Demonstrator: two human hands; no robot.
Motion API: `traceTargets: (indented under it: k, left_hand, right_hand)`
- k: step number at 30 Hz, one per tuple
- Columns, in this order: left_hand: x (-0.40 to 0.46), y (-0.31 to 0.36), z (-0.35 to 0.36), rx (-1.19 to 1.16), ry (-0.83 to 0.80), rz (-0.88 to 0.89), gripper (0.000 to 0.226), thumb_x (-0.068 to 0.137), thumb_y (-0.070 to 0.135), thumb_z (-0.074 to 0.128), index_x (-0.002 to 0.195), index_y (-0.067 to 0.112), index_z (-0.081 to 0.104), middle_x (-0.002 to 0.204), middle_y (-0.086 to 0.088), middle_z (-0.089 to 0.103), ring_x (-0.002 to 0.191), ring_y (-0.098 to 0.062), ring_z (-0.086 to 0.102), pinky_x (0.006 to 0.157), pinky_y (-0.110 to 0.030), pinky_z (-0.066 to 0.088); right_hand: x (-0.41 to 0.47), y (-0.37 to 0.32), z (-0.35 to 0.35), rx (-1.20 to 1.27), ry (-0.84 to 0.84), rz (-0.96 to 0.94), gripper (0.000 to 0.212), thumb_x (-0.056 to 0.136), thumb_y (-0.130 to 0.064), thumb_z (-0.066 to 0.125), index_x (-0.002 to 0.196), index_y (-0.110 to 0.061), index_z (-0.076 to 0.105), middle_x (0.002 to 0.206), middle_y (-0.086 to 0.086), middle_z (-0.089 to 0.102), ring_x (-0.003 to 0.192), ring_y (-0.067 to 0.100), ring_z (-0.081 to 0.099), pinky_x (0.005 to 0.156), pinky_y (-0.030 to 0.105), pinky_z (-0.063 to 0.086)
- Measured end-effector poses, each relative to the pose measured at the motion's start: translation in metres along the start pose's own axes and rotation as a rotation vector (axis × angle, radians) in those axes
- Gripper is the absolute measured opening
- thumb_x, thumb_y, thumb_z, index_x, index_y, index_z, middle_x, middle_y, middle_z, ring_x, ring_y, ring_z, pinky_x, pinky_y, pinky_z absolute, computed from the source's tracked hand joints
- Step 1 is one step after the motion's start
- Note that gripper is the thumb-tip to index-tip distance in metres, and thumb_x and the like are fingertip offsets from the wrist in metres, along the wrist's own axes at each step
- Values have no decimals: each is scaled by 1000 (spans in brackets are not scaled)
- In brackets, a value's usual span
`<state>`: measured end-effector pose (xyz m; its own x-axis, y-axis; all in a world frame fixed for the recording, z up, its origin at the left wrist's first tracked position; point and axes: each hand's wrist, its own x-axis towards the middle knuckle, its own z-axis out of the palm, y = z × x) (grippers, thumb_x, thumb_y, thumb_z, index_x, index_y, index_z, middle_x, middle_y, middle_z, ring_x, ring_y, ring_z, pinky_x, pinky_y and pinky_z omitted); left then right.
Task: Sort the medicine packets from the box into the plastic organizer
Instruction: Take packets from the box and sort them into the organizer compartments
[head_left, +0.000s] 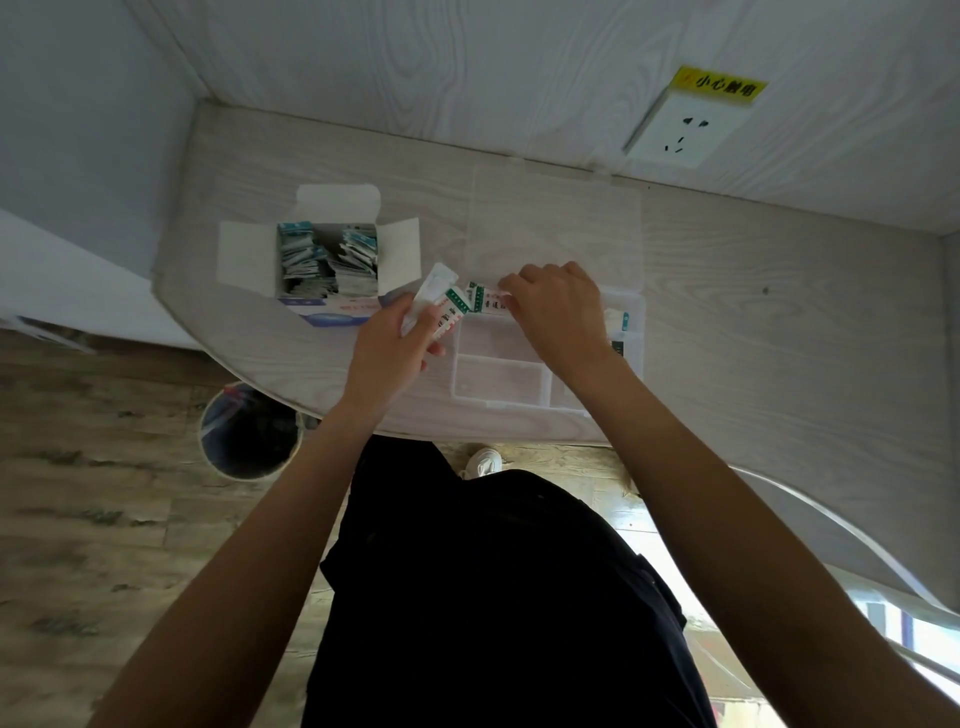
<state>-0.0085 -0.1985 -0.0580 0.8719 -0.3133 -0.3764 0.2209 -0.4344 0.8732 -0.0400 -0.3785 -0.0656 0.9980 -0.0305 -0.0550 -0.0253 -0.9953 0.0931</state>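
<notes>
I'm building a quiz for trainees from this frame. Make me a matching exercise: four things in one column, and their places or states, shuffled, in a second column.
Things:
1. white cardboard medicine box
2. clear plastic organizer
3. round waste bin
4. white wall socket

Places or states:
A. on the floor, beside the table's edge
B. flaps open, packets inside, left on the table
C. on the wall under a yellow label
D. lid open, below the right hand

Pairs: 1-B, 2-D, 3-A, 4-C
</notes>
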Motion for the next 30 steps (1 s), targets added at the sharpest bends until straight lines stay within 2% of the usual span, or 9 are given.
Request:
traceTargets:
  k: [3, 5, 7, 9, 13, 16, 24, 30]
  left_hand:
    - [1, 0, 0, 3, -1, 9, 18, 97, 23, 47, 111, 15, 56, 81, 8, 61, 53, 5, 58, 45, -14, 43]
    - [1, 0, 0, 9, 0, 8, 20, 97, 23, 47, 112, 14, 56, 84, 6, 62, 53, 5, 58, 45, -13, 43]
    - [2, 0, 1, 17, 1, 6, 22, 97, 23, 47, 113, 13, 57, 84, 4, 62, 53, 6, 58, 45, -13, 43]
    - [2, 0, 1, 21, -1, -1, 24, 97, 24, 47, 115, 12, 57, 81, 7, 62, 53, 6, 58, 45, -13, 43]
    - [0, 0, -1, 15, -13, 2, 20, 97, 23, 47, 112, 15, 57, 79, 10, 62, 53, 5, 58, 45, -15, 44]
    - [-2, 1, -1, 12, -20, 8, 11, 97, 22, 46, 103, 19, 55, 78, 11, 62, 53, 4, 59, 46, -19, 45]
    - [-2, 3, -2, 3, -27, -3, 12, 97, 23, 47, 105, 19, 56, 79, 12, 62, 53, 4, 59, 45, -17, 44]
    - [-2, 4, 0, 7, -46, 7, 14, 97, 24, 47, 106, 19, 56, 81, 10, 63, 55, 4, 60, 45, -16, 44]
  right_hand:
    - [1, -6, -4, -41, -50, -18, 9, 73, -27, 78, 75, -23, 69, 61, -8, 63, 48, 9, 53, 48, 19, 26]
    - [4, -8, -8, -60, -55, -9, 14, 71, -27, 80, 71, -23, 67, 57, -9, 59, 43, 9, 46, 45, 19, 22]
    - [8, -8, -3, -47, -93, -26, 4, 85, -23, 66, 85, -19, 64, 71, -5, 62, 51, 12, 45, 47, 23, 26]
    - [10, -8, -1, -48, -109, -31, 9, 94, -22, 54, 94, -17, 61, 80, -3, 62, 57, 14, 43, 49, 26, 27]
    - [10, -8, -2, -7, -127, -59, 19, 99, -22, 42, 101, -12, 58, 88, 2, 63, 63, 18, 41, 54, 29, 28]
    - [17, -4, -4, 25, -150, -101, 21, 99, -26, 44, 105, -12, 59, 88, 4, 63, 63, 20, 43, 56, 30, 31]
    - [24, 2, -1, -29, -170, -222, 21, 99, -26, 46, 99, -13, 62, 81, 3, 64, 60, 19, 47, 53, 29, 31]
    - [27, -1, -7, 94, -172, -221, 41, 97, -45, 38, 101, -10, 60, 88, 7, 66, 74, 25, 60, 59, 31, 35]
